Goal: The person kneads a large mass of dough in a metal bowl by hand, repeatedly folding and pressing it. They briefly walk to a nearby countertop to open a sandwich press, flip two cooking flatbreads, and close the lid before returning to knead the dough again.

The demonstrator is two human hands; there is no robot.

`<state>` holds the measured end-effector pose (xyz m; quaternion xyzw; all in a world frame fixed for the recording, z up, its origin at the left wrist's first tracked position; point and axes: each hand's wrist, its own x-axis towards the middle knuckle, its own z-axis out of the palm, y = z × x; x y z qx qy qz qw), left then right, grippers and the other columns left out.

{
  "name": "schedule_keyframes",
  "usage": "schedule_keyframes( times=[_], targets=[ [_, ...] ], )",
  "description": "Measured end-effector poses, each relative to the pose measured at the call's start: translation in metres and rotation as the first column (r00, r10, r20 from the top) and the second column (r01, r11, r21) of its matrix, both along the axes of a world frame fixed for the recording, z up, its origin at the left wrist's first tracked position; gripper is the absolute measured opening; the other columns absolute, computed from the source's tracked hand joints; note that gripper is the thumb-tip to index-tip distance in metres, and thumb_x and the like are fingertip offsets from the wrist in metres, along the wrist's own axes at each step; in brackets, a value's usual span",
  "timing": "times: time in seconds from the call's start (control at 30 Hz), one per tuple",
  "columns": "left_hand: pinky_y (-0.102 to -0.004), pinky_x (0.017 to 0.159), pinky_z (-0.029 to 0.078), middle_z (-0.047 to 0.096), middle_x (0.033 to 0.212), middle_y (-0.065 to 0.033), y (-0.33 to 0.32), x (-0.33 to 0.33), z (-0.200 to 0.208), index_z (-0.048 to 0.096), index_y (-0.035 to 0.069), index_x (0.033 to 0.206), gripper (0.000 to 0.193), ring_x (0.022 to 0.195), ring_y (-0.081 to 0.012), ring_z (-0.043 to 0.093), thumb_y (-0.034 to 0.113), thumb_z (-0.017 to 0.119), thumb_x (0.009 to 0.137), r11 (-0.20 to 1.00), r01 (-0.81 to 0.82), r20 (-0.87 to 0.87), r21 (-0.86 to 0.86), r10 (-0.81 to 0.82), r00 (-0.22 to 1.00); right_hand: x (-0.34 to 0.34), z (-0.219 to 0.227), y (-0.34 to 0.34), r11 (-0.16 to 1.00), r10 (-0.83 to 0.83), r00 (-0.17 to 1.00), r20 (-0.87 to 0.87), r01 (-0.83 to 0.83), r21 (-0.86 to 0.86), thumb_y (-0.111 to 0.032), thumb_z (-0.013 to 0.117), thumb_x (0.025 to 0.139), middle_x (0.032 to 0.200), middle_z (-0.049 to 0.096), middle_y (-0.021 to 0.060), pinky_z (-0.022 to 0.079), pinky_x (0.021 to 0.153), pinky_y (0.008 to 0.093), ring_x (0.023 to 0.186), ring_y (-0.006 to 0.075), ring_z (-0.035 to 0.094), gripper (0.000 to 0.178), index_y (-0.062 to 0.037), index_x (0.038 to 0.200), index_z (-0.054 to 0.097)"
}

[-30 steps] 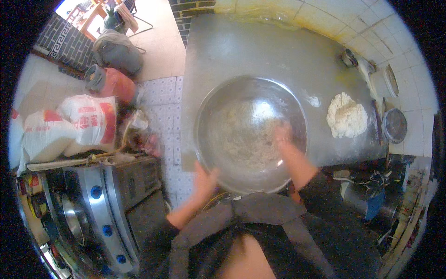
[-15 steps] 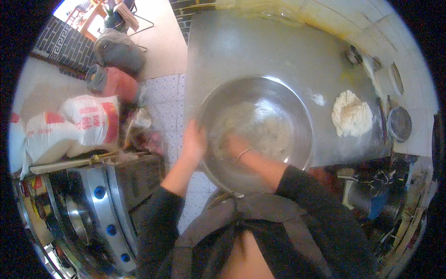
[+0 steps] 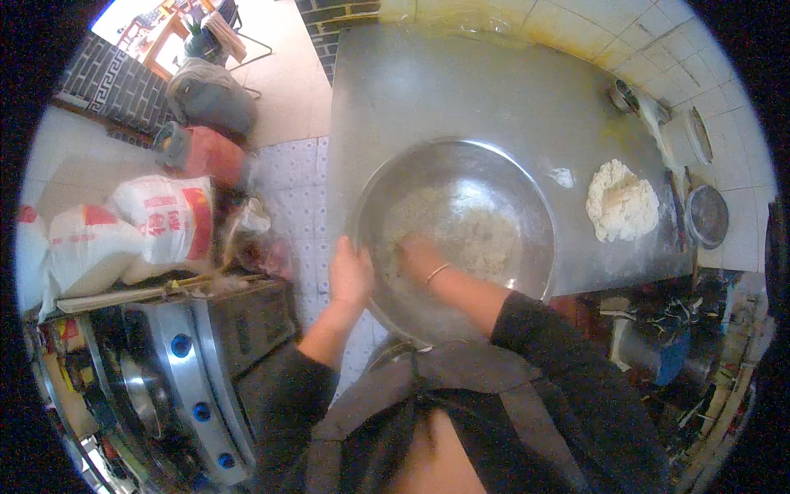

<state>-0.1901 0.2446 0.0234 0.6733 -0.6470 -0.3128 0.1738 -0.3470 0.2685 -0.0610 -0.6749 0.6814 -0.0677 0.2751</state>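
A large, shiny metal mixing bowl rests at the near edge of the steel worktop, close against my front. My left hand grips its left rim, with the fingers partly hidden behind the wall. Inside the bowl, rough beige dough lies in a lumpy layer, and a thin film of it or flour coats the metal. My right hand, a bracelet on its wrist, is pressed down into the left part of this dough. Its fingers look curled in, though blur and dough partly hide them.
On the worktop right of the bowl lies a mound of white flour, hollowed on top. White tubs stand along the tiled wall. White sacks, a red gas cylinder and a blue-knobbed stove are at left.
My left hand has shifted slightly down along the bowl's rim. My right hand stays in the dough and has moved only slightly. The view has tilted a little.
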Motion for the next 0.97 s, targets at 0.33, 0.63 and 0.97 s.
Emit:
schedule_keyframes(
  times=[0.33, 0.63, 0.97],
  targets=[
    [-0.0504, 0.070, 0.043, 0.057, 0.082, -0.0270, 0.001, -0.002, -0.009, 0.044, 0.000, 0.092, 0.020, 0.080, -0.0450, 0.055, 0.018, 0.049, 0.083, 1.000, -0.004, 0.039, 0.027, 0.003, 0.999, -0.046, -0.045, -0.036, 0.962, -0.256, 0.951, -0.173, 0.232, -0.144, -0.023, 0.050, 0.079, 0.105, 0.056, 0.0207, 0.040, 0.088, 0.0422, 0.103, 0.0345, 0.050, 0.035, 0.0021, 0.103, 0.056],
    [-0.0504, 0.072, 0.042, 0.057, 0.083, -0.0277, 0.005, -0.002, -0.006, 0.045, 0.000, 0.091, 0.020, 0.082, -0.0458, 0.054, 0.017, 0.050, 0.082, 0.999, -0.033, 0.075, 0.024, 0.031, 0.997, -0.049, -0.001, -0.054, 0.862, -0.405, 0.902, 0.152, 0.432, -0.265, -0.030, 0.049, 0.080, 0.104, 0.057, 0.0190, 0.034, 0.094, 0.0450, 0.102, 0.0357, 0.049, 0.035, -0.0046, 0.102, 0.060],
    [-0.0496, 0.074, 0.043, 0.058, 0.085, -0.0284, 0.002, -0.005, -0.008, 0.046, 0.000, 0.093, 0.023, 0.082, -0.0445, 0.056, 0.020, 0.051, 0.081, 0.992, -0.071, 0.055, 0.108, 0.065, 0.996, 0.020, -0.017, 0.041, 0.971, 0.204, 0.934, 0.295, -0.231, 0.062, -0.019, 0.059, 0.071, 0.106, 0.055, 0.0217, 0.034, 0.095, 0.0423, 0.105, 0.0340, 0.050, 0.031, -0.0062, 0.099, 0.062]
  ],
)
